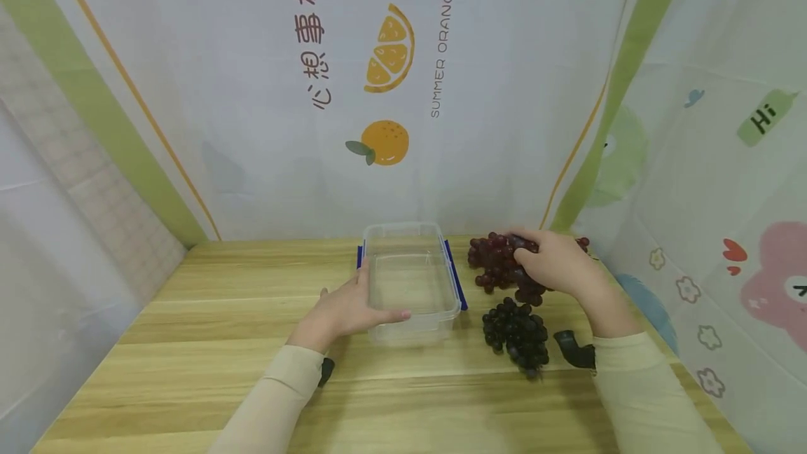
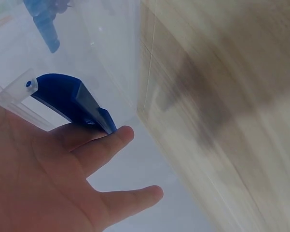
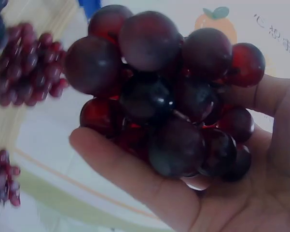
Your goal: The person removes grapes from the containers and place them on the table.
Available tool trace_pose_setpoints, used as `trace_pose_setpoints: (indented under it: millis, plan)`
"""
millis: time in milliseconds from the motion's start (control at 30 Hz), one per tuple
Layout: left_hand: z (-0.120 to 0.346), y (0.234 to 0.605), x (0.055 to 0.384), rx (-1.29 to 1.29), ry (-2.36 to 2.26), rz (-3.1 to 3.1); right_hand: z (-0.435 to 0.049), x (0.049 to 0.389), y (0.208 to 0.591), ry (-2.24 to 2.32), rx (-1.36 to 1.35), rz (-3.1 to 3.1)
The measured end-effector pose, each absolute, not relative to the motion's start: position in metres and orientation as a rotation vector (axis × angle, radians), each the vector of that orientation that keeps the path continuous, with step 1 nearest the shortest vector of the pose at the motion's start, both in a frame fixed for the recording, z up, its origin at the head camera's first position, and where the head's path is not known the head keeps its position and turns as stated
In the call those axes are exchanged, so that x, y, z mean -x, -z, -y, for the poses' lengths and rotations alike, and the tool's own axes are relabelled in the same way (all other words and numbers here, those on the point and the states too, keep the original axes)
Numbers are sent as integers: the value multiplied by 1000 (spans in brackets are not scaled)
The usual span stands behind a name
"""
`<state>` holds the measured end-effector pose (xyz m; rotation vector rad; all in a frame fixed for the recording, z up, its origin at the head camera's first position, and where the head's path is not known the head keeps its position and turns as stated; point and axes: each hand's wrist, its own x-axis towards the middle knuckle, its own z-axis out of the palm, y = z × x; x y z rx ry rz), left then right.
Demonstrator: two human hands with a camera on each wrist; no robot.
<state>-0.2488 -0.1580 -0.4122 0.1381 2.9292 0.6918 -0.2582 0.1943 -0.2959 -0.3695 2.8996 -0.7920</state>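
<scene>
A clear plastic box (image 1: 412, 331) without a lid on it, with blue side latches, stands on the table. My left hand (image 1: 347, 308) rests at its near left corner, thumb along the near rim. In the left wrist view, fairly straight fingers (image 2: 108, 147) lie by the blue latch (image 2: 62, 96). To the right of the box, my right hand (image 1: 557, 261) grips a dark red bunch of grapes (image 3: 159, 101), thumb and fingers around it. Close to that hand lies another red grape bunch (image 1: 490, 256). A black grape bunch (image 1: 515, 335) lies nearer me.
More red grapes (image 1: 583, 242) show beyond my right hand near the table's right edge. The wooden table (image 1: 252, 342) meets a printed cloth (image 1: 504, 125) at the back. A dark curved piece (image 1: 574, 349) sits beside my right cuff.
</scene>
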Motion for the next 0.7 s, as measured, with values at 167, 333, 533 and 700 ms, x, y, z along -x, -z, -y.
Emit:
trace_pose_setpoints:
  millis: [167,333,533,700]
  plan:
    - [158,413,249,-144,-690,-2928,-219,258,298,797,328,-2893]
    - [158,411,249,-138,-699,-2921,-243,258,304,801,335,-2917]
    - [158,410,248,-137,-694,-2913,-271,256,316,727,306,-2918]
    - [158,410,248,-142,-682,-2913,-292,251,330,659,302,-2913]
